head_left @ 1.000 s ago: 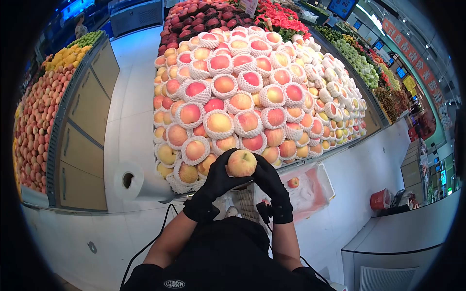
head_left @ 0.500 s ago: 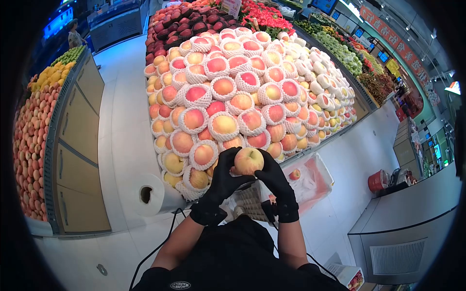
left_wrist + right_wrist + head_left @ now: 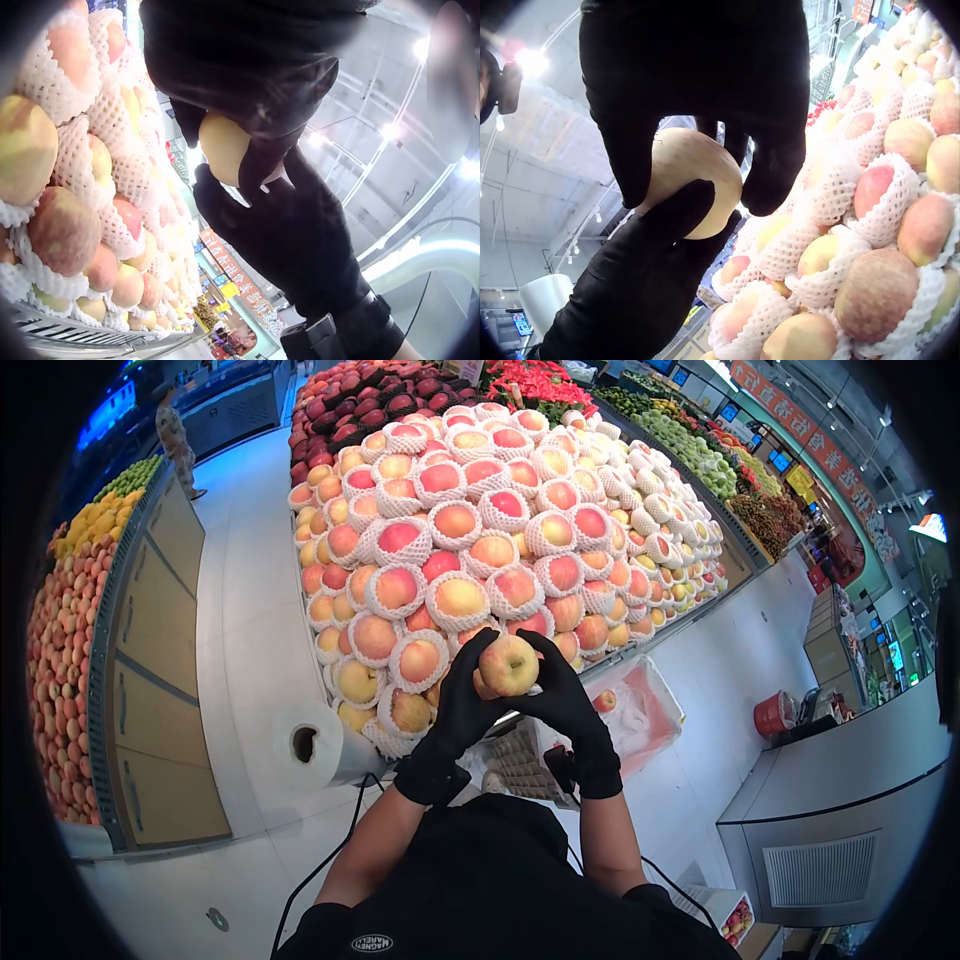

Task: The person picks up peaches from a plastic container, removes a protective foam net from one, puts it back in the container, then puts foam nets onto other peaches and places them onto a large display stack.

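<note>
A yellow-and-pink apple, bare of any foam net, is held between two black-gloved hands in front of the fruit display. My left hand grips its left side, and my right hand grips the right side with thumb and fingers curved around it. The hollow at one end of the apple faces up toward the head view. From the right wrist, the apple shows between the right fingers above and the left thumb lying across it. In the left wrist view, gloves cover much of the apple.
Apples in white foam nets are heaped just beyond the hands. A plastic bag roll stands at the left front corner. To the right, a lined box holds one apple. Peaches fill the left stand. A person is in the aisle.
The apple has turned in the hands, its end hollow now facing more toward the head view. Both hands keep hold of it. The head view has shifted, and the person in the aisle shows more fully.
</note>
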A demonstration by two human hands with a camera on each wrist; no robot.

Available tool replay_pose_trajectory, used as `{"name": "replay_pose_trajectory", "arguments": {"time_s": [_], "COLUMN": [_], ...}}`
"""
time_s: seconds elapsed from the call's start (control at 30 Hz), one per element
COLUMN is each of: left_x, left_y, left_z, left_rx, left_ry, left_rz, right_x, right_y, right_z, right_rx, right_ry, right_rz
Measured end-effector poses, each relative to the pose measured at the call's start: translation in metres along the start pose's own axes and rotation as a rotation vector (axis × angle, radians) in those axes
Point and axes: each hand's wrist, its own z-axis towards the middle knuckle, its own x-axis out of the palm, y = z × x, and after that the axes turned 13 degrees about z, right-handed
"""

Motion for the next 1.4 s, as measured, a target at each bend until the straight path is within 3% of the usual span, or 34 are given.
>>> {"name": "replay_pose_trajectory", "arguments": {"time_s": [0.3, 0.5, 0.8, 0.9, 0.93, 1.03, 1.07, 1.17, 1.27, 1.4], "left_x": [-0.010, -0.007, -0.008, -0.005, -0.004, -0.003, -0.005, -0.014, -0.014, -0.018], "left_y": [-0.014, -0.010, -0.019, -0.014, -0.016, -0.015, -0.013, -0.010, -0.016, -0.019], "left_z": [-0.002, -0.006, -0.006, -0.008, -0.010, -0.011, -0.010, -0.007, -0.008, -0.009], "left_rx": [0.061, 0.073, 0.035, 0.017, -0.005, -0.047, -0.035, -0.205, -0.193, -0.005], "left_ry": [-0.097, -0.109, -0.063, -0.008, -0.012, -0.043, -0.045, 0.032, 0.038, 0.048], "left_rz": [0.182, 0.233, 0.018, 0.014, 0.025, -0.004, -0.105, -0.299, -0.358, -0.049], "right_x": [0.014, 0.006, 0.011, 0.005, 0.004, -0.003, -0.003, -0.005, -0.001, -0.006], "right_y": [0.002, -0.003, 0.012, 0.000, -0.008, -0.009, -0.010, -0.003, -0.002, -0.018], "right_z": [0.003, 0.002, -0.004, -0.006, -0.007, -0.007, -0.006, -0.006, -0.011, -0.013], "right_rx": [-0.073, 0.013, -0.098, 0.027, -0.052, 0.022, -0.034, 0.115, 0.174, 0.139], "right_ry": [0.040, 0.107, 0.069, 0.023, 0.012, -0.017, 0.015, 0.018, 0.008, 0.028], "right_rz": [0.073, 0.105, 0.041, 0.106, 0.096, 0.199, 0.184, 0.308, 0.426, 0.426]}}
